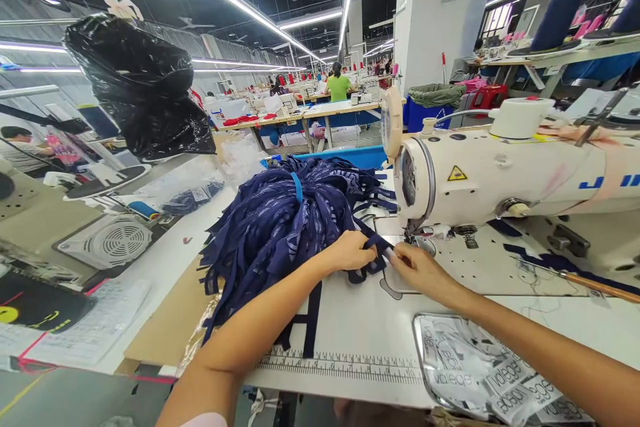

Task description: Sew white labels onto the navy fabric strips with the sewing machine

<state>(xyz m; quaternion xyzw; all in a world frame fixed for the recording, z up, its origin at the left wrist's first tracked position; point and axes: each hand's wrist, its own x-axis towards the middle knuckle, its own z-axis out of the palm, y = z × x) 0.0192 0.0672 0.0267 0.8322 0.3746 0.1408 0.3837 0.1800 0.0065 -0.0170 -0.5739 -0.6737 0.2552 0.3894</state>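
My left hand (353, 252) is closed on a navy fabric strap (376, 240), just left of the sewing machine's needle area. Close by, my right hand (417, 268) pinches a small white label (388, 253) against the same strap. The fingertips of both hands are a short way apart, with the strap between them. Behind and left of my left hand lies a big bundle of navy straps (280, 227), tied with a blue band (297, 187). The white sewing machine (465, 173) stands over the right hand; its needle is hard to make out.
A metal tray (423, 347) of printed labels sits at the front right. A ruler strip (340, 368) runs along the table's front edge. Orange-handled tweezers (600, 287) lie at right. A black plastic bag (135, 87) hangs at upper left. A person in green (339, 85) sits far ahead.
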